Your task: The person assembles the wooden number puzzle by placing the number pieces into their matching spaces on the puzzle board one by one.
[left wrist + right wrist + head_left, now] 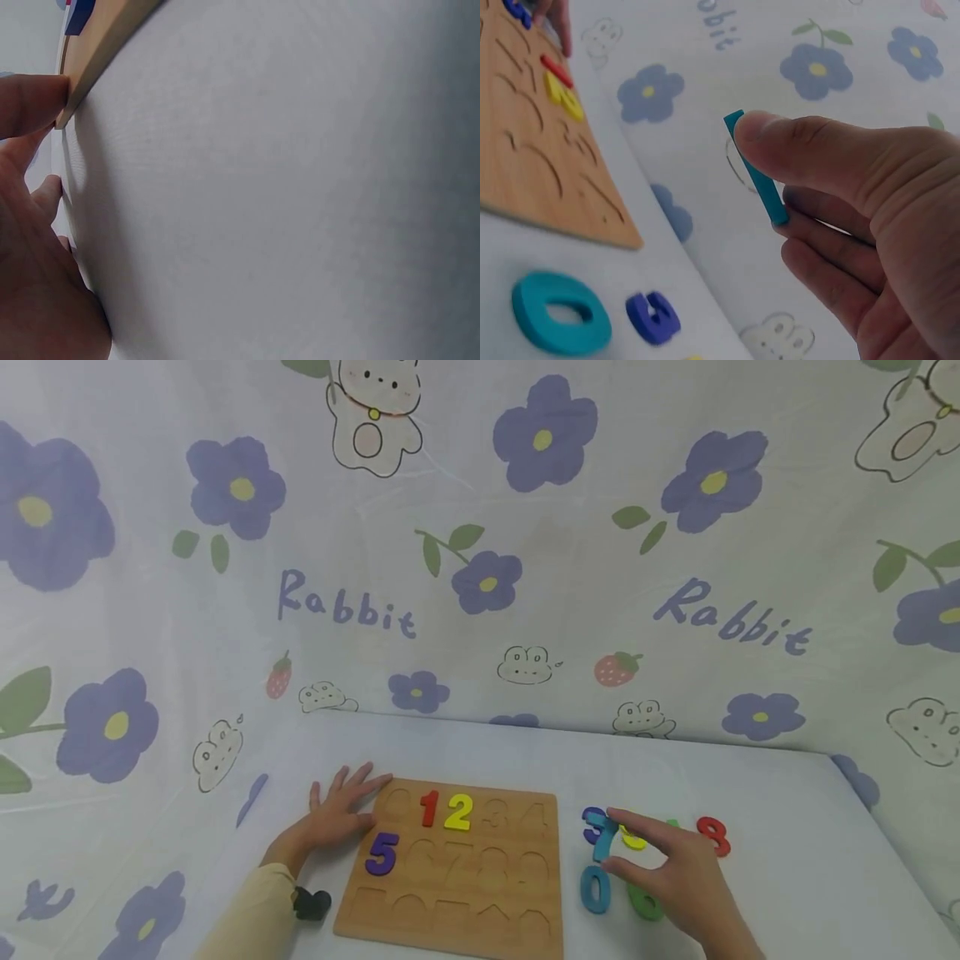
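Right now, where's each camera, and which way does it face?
Head: on the head, looks forward and down at the tan rectangular wooden board; left hand and right hand show.
Left wrist: on that wrist, faces white tabletop and board edge; left hand shows.
Right wrist: on that wrist, faces the teal 7-shaped piece; right hand and some of the left show.
Head and right wrist share that piece.
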The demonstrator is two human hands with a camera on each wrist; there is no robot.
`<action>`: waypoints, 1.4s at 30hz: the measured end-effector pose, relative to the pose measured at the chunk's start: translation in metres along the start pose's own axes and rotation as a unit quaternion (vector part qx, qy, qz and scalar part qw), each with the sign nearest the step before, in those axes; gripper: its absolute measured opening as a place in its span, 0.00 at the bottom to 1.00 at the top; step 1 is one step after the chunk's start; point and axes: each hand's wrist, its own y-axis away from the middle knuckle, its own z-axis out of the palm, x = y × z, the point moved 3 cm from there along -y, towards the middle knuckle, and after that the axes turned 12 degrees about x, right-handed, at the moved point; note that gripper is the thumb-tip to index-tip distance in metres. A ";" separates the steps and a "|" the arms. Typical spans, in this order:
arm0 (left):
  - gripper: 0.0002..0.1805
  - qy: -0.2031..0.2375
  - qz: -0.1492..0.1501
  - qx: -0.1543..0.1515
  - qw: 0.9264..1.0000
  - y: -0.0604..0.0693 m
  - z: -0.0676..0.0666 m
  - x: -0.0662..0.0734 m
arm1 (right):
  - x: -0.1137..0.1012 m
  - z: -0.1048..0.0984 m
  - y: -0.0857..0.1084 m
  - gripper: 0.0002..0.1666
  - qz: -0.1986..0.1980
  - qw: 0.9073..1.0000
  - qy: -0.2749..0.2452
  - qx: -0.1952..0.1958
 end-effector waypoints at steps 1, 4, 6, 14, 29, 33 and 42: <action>0.38 -0.005 -0.004 -0.004 1.000 0.000 -0.001 0.002 | -0.004 0.002 -0.002 0.36 -0.002 1.000 -0.006 -0.001; 0.38 -0.015 -0.013 -0.010 1.000 -0.001 -0.001 0.004 | -0.017 0.009 -0.005 0.35 -0.008 1.000 -0.025 -0.003; 0.39 -0.024 -0.021 -0.017 0.999 -0.001 -0.003 0.006 | -0.025 0.014 -0.007 0.35 -0.014 0.999 -0.038 -0.007; 0.38 -0.031 -0.024 -0.020 0.999 0.001 -0.005 0.010 | -0.054 0.036 -0.014 0.33 -0.034 0.994 -0.097 -0.023; 0.39 -0.025 -0.023 -0.011 0.999 0.000 -0.004 0.010 | -0.090 0.090 -0.015 0.26 -0.051 0.981 -0.175 -0.061; 0.39 -0.030 -0.026 -0.017 0.999 0.000 -0.004 0.010 | -0.092 0.104 -0.011 0.28 -0.061 0.980 -0.174 -0.078; 0.40 -0.027 -0.028 -0.018 0.999 0.001 -0.005 0.010 | -0.090 0.140 -0.003 0.28 -0.045 0.978 -0.163 -0.119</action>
